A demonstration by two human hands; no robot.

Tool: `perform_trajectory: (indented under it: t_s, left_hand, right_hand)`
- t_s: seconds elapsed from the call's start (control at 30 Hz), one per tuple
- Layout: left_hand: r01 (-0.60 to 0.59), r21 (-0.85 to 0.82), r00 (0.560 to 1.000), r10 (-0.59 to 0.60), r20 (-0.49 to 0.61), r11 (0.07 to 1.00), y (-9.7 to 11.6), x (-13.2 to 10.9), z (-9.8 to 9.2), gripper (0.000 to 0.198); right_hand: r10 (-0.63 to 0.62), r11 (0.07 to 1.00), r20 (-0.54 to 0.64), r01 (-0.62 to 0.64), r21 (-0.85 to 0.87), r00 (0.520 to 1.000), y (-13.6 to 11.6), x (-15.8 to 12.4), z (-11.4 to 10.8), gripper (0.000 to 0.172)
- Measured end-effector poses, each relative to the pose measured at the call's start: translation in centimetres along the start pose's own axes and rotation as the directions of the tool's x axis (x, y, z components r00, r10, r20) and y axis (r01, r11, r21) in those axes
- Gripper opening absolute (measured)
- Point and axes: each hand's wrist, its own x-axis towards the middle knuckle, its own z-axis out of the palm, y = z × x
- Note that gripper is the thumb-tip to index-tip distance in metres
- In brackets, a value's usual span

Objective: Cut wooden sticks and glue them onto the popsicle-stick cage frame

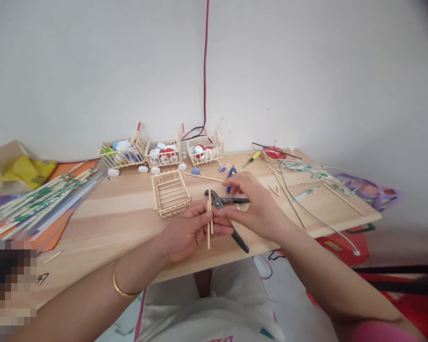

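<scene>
Two thin wooden sticks [209,228] are pinched side by side between the thumb and fingers of my left hand [189,230], one reaching lower than the other. My right hand [255,202] hovers just to the right, its thumb and fingers apart and nothing visible between them. Beneath both hands lie pliers [239,237] with dark handles, partly covered. A small wooden-stick basket [171,192] rests just beyond my left hand. Behind my right fingertips is a blue tool [231,175], partly hidden.
Along the wall stand three stick carts [124,154] filled with bottle caps. Bundled sticks [39,199] lie at left. A yellow-handled cutter [253,157], a red bowl [274,153], loose sticks [290,199] and a pale cable [317,223] occupy the right side of the wooden table [103,223].
</scene>
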Motion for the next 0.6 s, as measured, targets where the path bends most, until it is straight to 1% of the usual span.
perform_trajectory:
  t_s: [0.03,0.07,0.13,0.2,0.3,0.37,0.43,0.5,0.6]
  left_hand:
    - [-0.024,-0.025,1.0,0.024,0.002,0.999,0.1,0.0,0.1,0.01]
    - [-0.046,-0.044,0.999,0.046,0.006,0.998,0.2,-0.1,0.2,0.008]
    - [-0.078,-0.062,0.997,0.079,0.01,0.995,0.3,-0.1,0.3,0.006]
    - [-0.098,-0.055,0.995,0.099,0.009,0.994,0.3,-0.1,0.4,0.005]
    - [-0.084,-0.025,0.996,0.085,0.022,0.996,0.0,-0.1,0.5,0.008]
    - [-0.048,-0.005,0.998,0.048,0.038,0.999,-0.2,-0.2,0.6,0.011]
    - [-0.026,0.015,0.999,0.025,0.046,1.0,-0.4,-0.2,0.6,0.011]
    - [-0.04,0.044,0.998,0.037,0.052,0.998,-0.4,-0.2,0.5,0.013]
    - [-0.066,0.12,0.997,0.06,0.054,0.991,-0.3,-0.2,0.3,0.015]
  right_hand:
    - [-0.017,1.0,-0.013,0.016,-0.01,1.0,-0.4,-0.9,0.2,0.051]
    - [-0.047,0.999,-0.003,0.047,-0.007,0.999,-0.8,-1.8,0.6,0.062]
    - [-0.075,0.997,0.054,0.076,-0.018,0.996,-1.4,-3.3,1.7,0.08]
    - [-0.055,0.998,0.019,0.056,-0.024,0.998,-1.4,-4.4,3.0,0.085]
    - [-0.033,0.999,-0.071,0.031,-0.022,0.997,-0.8,-4.7,4.5,0.074]
    - [-0.044,0.999,-0.134,0.041,-0.028,0.99,-0.4,-4.4,4.8,0.063]
    - [-0.056,0.998,-0.184,0.05,-0.041,0.981,-0.1,-4.1,4.8,0.056]
    - [-0.074,0.997,-0.214,0.065,-0.048,0.974,0.0,-3.8,4.7,0.052]
    - [-0.081,0.996,-0.211,0.073,-0.049,0.974,0.0,-3.5,4.8,0.043]
